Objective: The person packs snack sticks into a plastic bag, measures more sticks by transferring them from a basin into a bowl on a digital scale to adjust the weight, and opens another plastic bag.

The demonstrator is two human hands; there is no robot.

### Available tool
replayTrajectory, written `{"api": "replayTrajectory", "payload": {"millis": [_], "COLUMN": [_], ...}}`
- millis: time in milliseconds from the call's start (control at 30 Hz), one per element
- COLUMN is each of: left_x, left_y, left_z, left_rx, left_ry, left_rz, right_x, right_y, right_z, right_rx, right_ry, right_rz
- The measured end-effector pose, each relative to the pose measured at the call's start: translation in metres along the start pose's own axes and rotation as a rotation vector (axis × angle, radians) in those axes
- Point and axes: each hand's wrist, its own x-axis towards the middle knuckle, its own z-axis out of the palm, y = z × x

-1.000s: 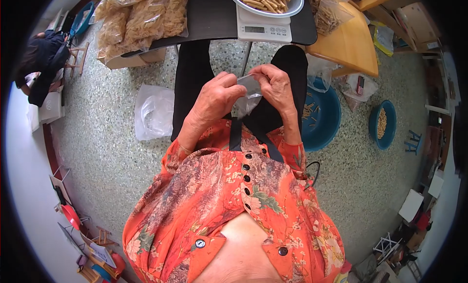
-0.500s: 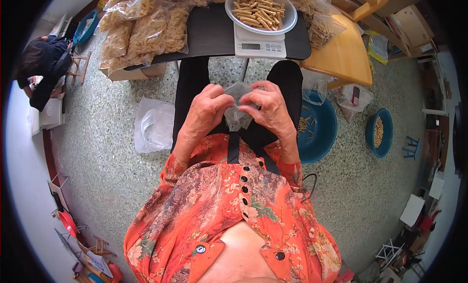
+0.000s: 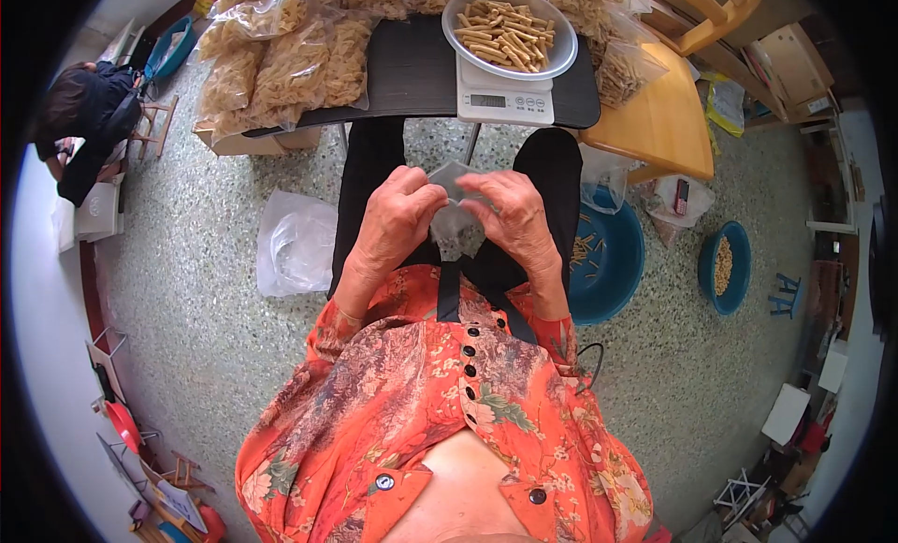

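Between my hands, over my lap, is a small clear plastic bag. My left hand is closed in a pinch on the bag's edge. My right hand is bent round the bag's other side, with its fingers and thumb closed on the plastic. Beyond them on the black table stands a white digital scale. It bears a white bowl of light brown sticks. Filled clear bags are piled at the table's left side.
A wooden chair stands right of the table, near more filled bags. Blue basins are on the floor at right. An empty plastic bag lies at left. Another person bends over at far left.
The view has shifted slightly, so the table and bowl appear a little lower. My right hand's fingers have moved slightly at the bag; my left hand keeps its pinch.
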Motion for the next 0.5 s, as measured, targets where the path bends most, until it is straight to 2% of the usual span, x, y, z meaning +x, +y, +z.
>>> {"api": "replayTrajectory", "payload": {"millis": [100,200,500], "left_x": [0.001,-0.001,-0.001], "left_y": [0.0,0.001,0.004], "left_z": [-0.002,0.0,0.004], "left_rx": [0.003,-0.017,0.061], "left_ry": [0.0,0.025,0.001], "left_rz": [-0.004,-0.001,0.014], "right_x": [-0.002,-0.004,-0.008], "right_y": [0.01,0.008,0.015], "right_z": [0.005,0.004,0.011], "right_rx": [0.001,0.019,-0.042], "right_ry": [-0.054,-0.041,-0.042], "right_rz": [-0.119,-0.067,-0.085]}}
